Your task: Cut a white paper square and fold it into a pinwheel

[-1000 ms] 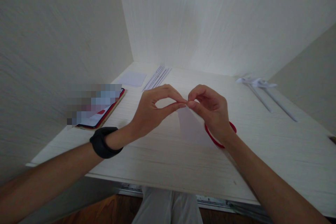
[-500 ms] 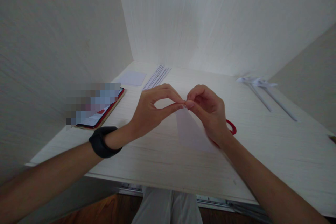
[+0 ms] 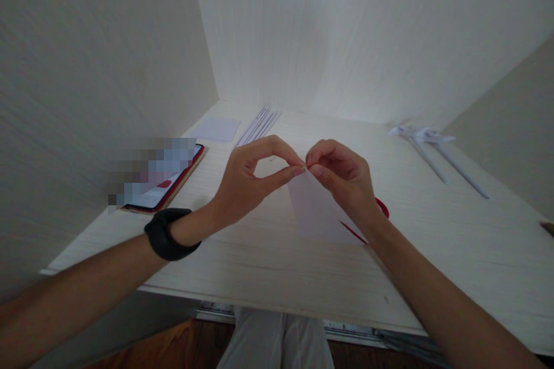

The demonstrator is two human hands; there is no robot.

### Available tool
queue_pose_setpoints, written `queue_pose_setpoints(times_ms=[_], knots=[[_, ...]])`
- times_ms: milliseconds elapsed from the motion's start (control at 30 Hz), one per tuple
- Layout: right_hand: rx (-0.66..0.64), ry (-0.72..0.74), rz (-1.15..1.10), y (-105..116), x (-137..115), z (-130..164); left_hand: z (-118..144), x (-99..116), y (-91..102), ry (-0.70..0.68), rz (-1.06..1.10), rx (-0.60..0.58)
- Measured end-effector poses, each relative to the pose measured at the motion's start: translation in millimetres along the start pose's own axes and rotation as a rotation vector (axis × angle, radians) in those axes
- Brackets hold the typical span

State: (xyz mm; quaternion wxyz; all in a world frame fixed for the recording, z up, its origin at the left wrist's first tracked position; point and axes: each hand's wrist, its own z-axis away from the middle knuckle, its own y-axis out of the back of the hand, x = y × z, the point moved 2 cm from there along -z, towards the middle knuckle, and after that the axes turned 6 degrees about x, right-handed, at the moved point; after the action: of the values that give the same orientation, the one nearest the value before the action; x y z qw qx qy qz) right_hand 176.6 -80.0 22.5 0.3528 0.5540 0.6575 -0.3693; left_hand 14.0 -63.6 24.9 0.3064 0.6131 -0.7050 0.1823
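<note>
Nearest us, two bare forearms reach in over the front edge of the pale wooden desk (image 3: pixel 242 265); a black wristband (image 3: pixel 167 234) sits on the left wrist; we note the left hand (image 3: pixel 246 184) raised above the desk, thumb and forefinger pinched together on the top corner of a white paper sheet (image 3: pixel 314 210), the two digits forming a closed ring; the right hand (image 3: pixel 344 181) meets it fingertip to fingertip, its thumb and forefinger clamped on the same corner, remaining fingers curled in; the sheet hangs from that pinch between the hands, its lower edge close to the desk, whether touching we cannot tell; just behind the right wrist lie red-handled scissors (image 3: pixel 381 207), mostly hidden; further left a phone (image 3: pixel 167 187) in a red case rests flat; beyond it a small paper square (image 3: pixel 219 128) and thin paper strips (image 3: pixel 259 125); far right, rolled paper sticks (image 3: pixel 437 158) lie near the wall.
</note>
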Motion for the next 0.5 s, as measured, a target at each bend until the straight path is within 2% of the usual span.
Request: queue_pose_setpoints(times_ms=[500], knots=[[0.018, -0.022, 0.073, -3.1, -1.4, 0.5, 3.0, -4.0, -0.3, 0.117, -0.038, 0.059]])
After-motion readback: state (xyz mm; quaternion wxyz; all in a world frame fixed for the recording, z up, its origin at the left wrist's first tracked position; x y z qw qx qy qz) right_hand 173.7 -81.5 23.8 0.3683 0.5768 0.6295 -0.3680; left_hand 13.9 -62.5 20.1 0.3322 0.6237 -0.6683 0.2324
